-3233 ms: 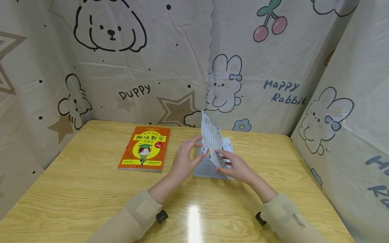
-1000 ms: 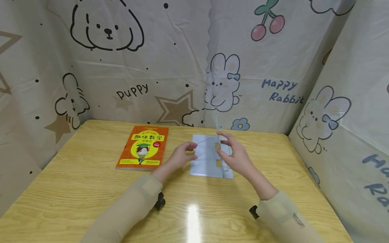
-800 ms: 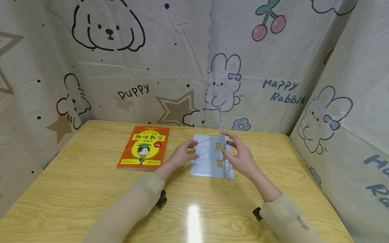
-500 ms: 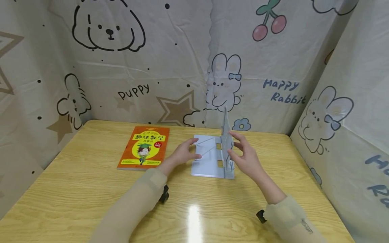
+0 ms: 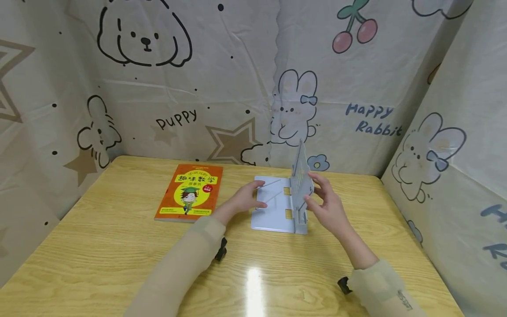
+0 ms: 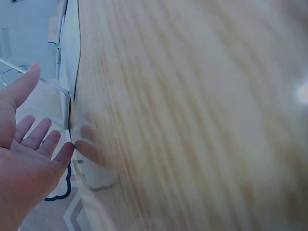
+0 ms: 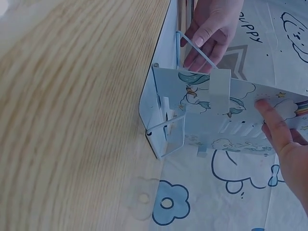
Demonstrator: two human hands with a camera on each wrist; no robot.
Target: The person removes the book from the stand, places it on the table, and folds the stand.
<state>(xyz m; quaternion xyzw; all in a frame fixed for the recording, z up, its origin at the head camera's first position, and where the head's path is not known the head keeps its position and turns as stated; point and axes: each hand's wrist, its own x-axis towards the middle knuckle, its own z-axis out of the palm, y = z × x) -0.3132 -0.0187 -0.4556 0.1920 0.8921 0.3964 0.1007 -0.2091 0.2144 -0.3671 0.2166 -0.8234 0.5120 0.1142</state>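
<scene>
A pale blue metal book stand [image 5: 273, 215] stands on the table, its base flat and its panel raised, leaning slightly right. Printed drawings and a white clip [image 7: 220, 91] show on the panel [image 7: 245, 98] in the right wrist view. My right hand [image 5: 328, 209] touches the panel's right side with thumb and fingers spread apart. At the base's left side, my left hand [image 5: 243, 198] is beside a thin wire support [image 5: 273, 198]. In the left wrist view its thumb lies close to the wire [image 6: 53, 86], fingers extended; whether they touch is unclear.
An orange book [image 5: 190, 193] with a cartoon figure on its cover lies left of the stand. The wooden table [image 5: 119, 246] meets a printed curtain [image 5: 222, 79] at the back and sides. A light reflection sits on the near tabletop.
The panel has swung rightward, from leaning left through upright to leaning right, with my right hand moving along. My left hand has left the panel and come down beside the base's wire.
</scene>
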